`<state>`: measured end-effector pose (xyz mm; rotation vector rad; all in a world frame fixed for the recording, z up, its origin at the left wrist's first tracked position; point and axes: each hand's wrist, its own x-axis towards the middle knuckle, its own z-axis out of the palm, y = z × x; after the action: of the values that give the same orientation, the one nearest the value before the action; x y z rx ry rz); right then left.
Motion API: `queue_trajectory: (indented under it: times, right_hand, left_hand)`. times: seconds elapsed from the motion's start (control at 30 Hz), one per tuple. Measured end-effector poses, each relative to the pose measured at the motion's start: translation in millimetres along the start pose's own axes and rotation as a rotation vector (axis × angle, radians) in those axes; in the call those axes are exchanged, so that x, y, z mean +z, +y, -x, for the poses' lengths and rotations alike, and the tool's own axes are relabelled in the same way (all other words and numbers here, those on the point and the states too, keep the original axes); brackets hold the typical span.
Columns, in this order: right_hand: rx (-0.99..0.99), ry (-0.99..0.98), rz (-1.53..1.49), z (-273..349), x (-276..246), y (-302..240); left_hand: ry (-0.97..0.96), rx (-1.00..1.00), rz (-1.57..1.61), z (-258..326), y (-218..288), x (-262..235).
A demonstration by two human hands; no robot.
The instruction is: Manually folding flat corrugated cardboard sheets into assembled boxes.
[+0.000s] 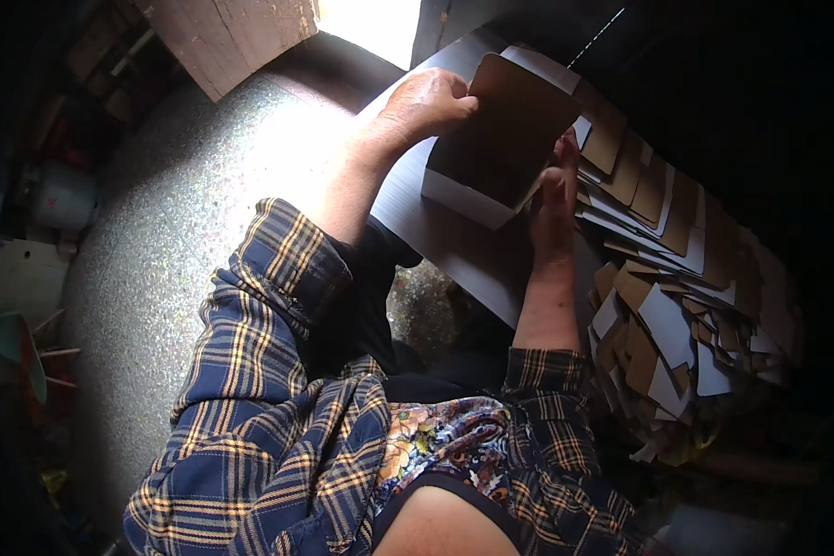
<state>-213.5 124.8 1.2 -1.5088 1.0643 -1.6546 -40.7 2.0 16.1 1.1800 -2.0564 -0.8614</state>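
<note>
Fingers of both hands — left hand (426,100), right hand (554,199) — pinch opposite edges of a half-folded box (500,139), upper centre; light, thin card, probably easily creased.

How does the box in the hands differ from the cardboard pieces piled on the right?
The box is folded up into shape, while the cardboard pieces lie flat. The box is held by the left hand and right hand; the pieces lie loose and overlapping, untouched. Both show brown and white faces.

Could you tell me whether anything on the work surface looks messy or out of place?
Yes: the flat cardboard blanks right of the hands lie in a loose, splayed heap, pieces pointing different ways. The half-folded box looks intact.
</note>
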Motion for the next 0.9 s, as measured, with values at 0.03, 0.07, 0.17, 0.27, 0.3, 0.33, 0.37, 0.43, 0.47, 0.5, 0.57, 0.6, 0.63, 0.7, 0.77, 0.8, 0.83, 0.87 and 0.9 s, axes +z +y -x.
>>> queue_trajectory:
  times: [0.03,0.07,0.17,0.27,0.3,0.33,0.37,0.43,0.47,0.5,0.57,0.6,0.63,0.7,0.77,0.8,0.83,0.87,0.9]
  right_hand:
    - [-0.023,0.009,0.003,3.4,0.5,-2.3]
    - [-0.022,0.013,0.006,3.9,-1.5,-1.7]
    - [-0.084,-0.008,0.07,-0.1,-4.1,4.6]
    - [0.029,0.051,0.201,0.9,-15.1,17.4]
    - [0.012,0.099,0.254,0.8,-16.7,22.6]
    - [-0.006,0.146,0.307,1.3,-19.3,26.6]
    - [-0.007,0.148,0.309,2.9,-22.9,29.1]
    - [-0.04,0.149,0.323,1.8,-17.6,26.8]
    - [-0.047,0.144,0.321,0.7,-15.1,24.2]
    - [-0.053,0.131,0.314,0.0,-14.5,20.6]
    - [-0.07,0.115,0.311,6.6,-17.5,18.5]
    - [-0.069,0.117,0.277,6.5,-14.1,14.5]
    - [-0.066,0.121,0.244,6.4,-11.3,11.2]
    - [-0.077,0.124,0.225,5.2,-5.4,7.4]
    - [-0.08,0.13,0.214,5.9,-6.1,5.8]
    - [-0.038,0.145,0.164,6.3,-7.8,4.1]
    - [0.003,0.158,0.114,6.7,-8.7,2.7]
    - [0.003,0.156,0.114,7.1,-9.4,2.7]
    - [0.028,0.197,0.039,8.1,-13.6,2.5]
  left_hand:
    - [0.006,0.0,0.015,-1.0,0.9,1.5]
    - [0.002,0.002,0.017,-1.4,2.1,3.8]
    - [-0.007,-0.009,-0.012,-3.5,2.8,5.1]
    - [0.038,-0.021,-0.009,-3.3,0.8,8.7]
    - [0.016,-0.024,0.003,-3.7,0.8,8.1]
    - [-0.006,-0.026,0.015,-3.8,1.3,7.7]
    - [-0.006,-0.023,0.016,-3.6,2.6,7.8]
    - [-0.005,-0.001,0.016,-1.4,1.1,2.5]
    - [0.004,0.001,0.015,0.1,0.8,-2.0]
    - [-0.014,0.008,0.067,1.8,1.6,-7.6]
    - [-0.025,0.024,0.121,11.9,3.7,-10.4]
    - [-0.094,-0.019,0.192,19.6,9.0,-22.8]
    - [-0.166,-0.063,0.263,26.0,11.4,-32.6]
    - [-0.227,-0.074,0.167,26.0,-15.9,-37.7]
    - [-0.29,0.24,0.031,29.3,-40.8,-25.4]
    - [-0.406,0.172,0.034,32.5,-33.6,-20.0]
    - [-0.455,0.273,0.051,32.2,-32.0,-12.0]
    - [-0.48,0.24,0.006,32.8,-28.5,-8.3]
    - [-0.508,0.213,-0.038,37.5,-13.3,-10.2]
